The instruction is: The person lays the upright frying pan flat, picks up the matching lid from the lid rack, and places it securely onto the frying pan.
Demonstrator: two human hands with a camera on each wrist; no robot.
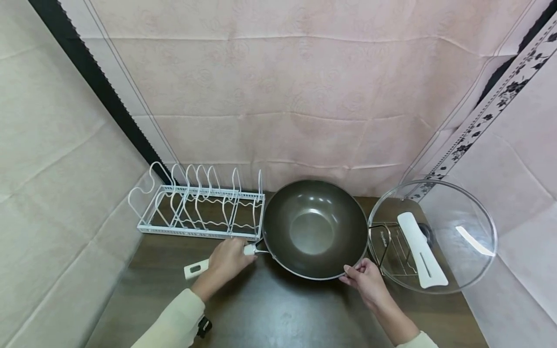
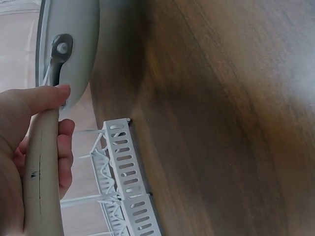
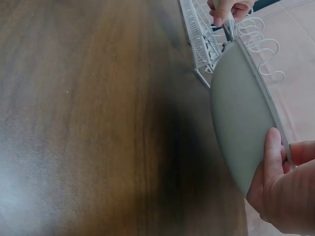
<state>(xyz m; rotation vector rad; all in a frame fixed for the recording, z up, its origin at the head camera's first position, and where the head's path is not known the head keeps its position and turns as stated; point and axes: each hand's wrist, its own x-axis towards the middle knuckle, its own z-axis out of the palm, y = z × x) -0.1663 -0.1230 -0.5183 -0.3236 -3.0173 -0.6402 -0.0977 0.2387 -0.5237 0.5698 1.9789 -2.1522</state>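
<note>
A dark, deep wok [image 1: 313, 232] with a pale outside and a cream handle [image 2: 42, 172] is between both hands. My left hand [image 1: 230, 261] grips the handle, with the thumb lying along it near the metal bracket [image 2: 60, 54] and the fingers curled round. At the opposite front part of the rim, my right hand [image 1: 365, 282] pinches the edge between thumb and fingers. In the right wrist view, fingers [image 3: 271, 152] lie against the wok's pale outer wall [image 3: 241, 113]. A dark shadow falls on the tabletop below the wok. Nothing is inside it.
Left of the wok stands a white wire dish rack [image 1: 200, 232] with curved dividers. On the right, a clear glass lid [image 1: 470, 232] stands in a wire holder [image 1: 402, 261]; a white spatula [image 1: 419, 251] overlaps it. Pale cloth walls [image 1: 304, 96] enclose the brown table [image 1: 278, 319].
</note>
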